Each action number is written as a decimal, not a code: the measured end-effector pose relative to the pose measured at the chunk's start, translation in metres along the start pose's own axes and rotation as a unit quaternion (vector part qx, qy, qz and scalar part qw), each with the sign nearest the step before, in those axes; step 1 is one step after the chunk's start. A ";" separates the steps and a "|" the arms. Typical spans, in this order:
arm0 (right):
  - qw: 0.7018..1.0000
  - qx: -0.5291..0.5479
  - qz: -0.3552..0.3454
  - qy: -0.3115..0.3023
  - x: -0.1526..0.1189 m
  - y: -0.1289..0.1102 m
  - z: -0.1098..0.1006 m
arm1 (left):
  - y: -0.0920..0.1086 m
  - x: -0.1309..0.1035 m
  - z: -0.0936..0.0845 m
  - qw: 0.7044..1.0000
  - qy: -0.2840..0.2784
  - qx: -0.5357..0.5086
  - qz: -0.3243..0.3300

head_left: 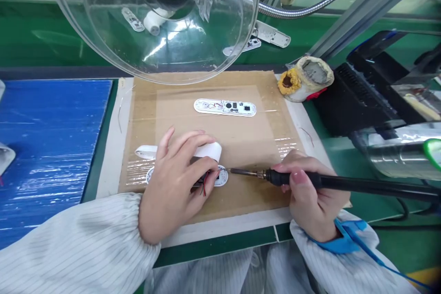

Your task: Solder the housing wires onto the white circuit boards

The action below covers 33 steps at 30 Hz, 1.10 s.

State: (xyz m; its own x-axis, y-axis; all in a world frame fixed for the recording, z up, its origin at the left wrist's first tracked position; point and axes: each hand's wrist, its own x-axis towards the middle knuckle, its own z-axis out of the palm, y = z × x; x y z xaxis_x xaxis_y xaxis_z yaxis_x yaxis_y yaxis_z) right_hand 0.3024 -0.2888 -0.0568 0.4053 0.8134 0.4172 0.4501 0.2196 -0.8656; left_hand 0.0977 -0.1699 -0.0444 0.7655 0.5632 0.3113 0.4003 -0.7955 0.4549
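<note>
My right hand (312, 188) grips the black handle of a soldering iron (372, 187). The iron's tip touches or nearly touches the right end of a white circuit board (222, 178). Above that board's left part lies my left hand (175, 179), its thumb and index finger pinched together on thin red and black wires (204, 184) near the tip. Whatever else the left fingers hold is hidden. Just behind them is a white rounded casing (211, 150), partly covered by the fingers. Farther back on the cardboard rests another white strip-shaped circuit board (237, 108), with small black components.
A clear round lens or shield (206, 71) hangs over the back. To the right stand a white pot (315, 78) with a yellow sponge, and a black machine (354, 92). Cardboard (255, 147) covers the work spot. A blue sheet (51, 147) lies left.
</note>
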 end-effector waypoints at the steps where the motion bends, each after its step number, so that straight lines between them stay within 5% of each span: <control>1: 1.000 0.001 0.001 -0.006 0.000 0.000 0.000 | 0.000 0.000 0.000 1.000 0.000 0.000 0.001; 17: 0.997 0.003 -0.079 -0.006 0.000 0.007 0.000 | 0.000 0.000 0.001 1.000 0.006 0.020 0.005; 23: 0.993 0.013 -0.099 0.065 -0.001 0.008 0.002 | 0.000 0.001 0.001 1.000 0.003 0.023 0.012; 33: 0.997 0.009 -0.077 0.011 -0.001 0.005 0.001 | -0.004 0.000 0.003 1.000 0.021 0.010 0.012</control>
State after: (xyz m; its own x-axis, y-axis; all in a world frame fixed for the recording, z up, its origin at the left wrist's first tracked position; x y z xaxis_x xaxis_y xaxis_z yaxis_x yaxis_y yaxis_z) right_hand 0.3030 -0.2881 -0.0619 0.3498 0.7579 0.5506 0.4932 0.3507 -0.7961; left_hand 0.0978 -0.1673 -0.0487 0.7532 0.5529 0.3563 0.3925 -0.8125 0.4310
